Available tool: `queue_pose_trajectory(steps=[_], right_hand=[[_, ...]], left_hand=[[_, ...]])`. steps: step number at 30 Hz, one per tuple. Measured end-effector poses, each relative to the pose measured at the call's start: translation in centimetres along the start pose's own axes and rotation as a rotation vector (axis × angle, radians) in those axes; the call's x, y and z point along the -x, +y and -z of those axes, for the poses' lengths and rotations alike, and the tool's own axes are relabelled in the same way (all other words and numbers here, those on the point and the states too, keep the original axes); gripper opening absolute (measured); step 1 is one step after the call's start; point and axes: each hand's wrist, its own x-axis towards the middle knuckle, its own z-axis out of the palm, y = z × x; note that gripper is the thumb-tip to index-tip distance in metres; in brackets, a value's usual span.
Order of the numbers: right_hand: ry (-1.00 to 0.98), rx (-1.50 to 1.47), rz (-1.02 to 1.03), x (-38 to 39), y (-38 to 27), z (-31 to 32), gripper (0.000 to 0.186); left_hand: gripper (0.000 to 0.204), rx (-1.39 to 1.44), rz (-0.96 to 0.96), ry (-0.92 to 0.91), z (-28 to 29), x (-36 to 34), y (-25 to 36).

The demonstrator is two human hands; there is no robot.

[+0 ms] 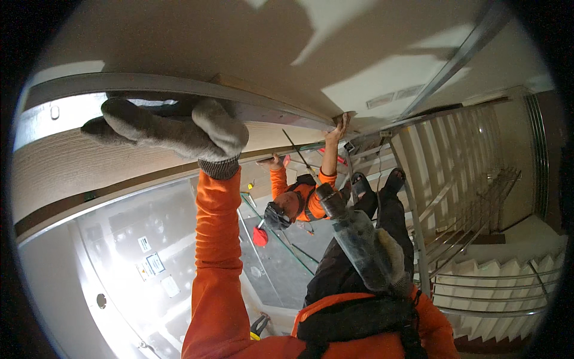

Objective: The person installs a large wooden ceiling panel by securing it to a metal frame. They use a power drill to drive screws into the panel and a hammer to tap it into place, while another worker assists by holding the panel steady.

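My left hand [173, 125], in a grey knitted glove, reaches up to the wood-grain board [66, 161]. Its fingers stretch left along the board, just under the grey metal strip [149, 84], with the thumb spread apart. I cannot make out how firmly it presses there. In my right hand [391, 257], also gloved, is a dark, dusty power drill [356, 245]. The drill points up and away, and its long thin bit [296, 149] reaches toward the board's far end. My right fingers are partly hidden behind the drill's body.
Below, a co-worker [299, 200] in orange raises one bare hand [339, 128] to the strip's far end. My feet stand by a metal ladder [412, 221]. Stairs with railings [490, 311] descend at right. Tools and a red object [260, 236] lie on the floor.
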Motion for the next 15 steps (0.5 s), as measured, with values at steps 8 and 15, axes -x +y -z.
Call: queue_pose_trajectory(steps=[8, 15], right_hand=[[0.125, 0.105, 0.301, -0.7, -1.2, -2.3, 0.072], [0.208, -0.457, -0.005, -2.6, 3.4, -3.8, 0.066]], left_hand=[[0.064, 0.839, 0.427, 0.213, -1.6, -4.5, 0.9], [0.091, 0.902, 0.359, 0.253, -2.0, -6.8, 1.2]])
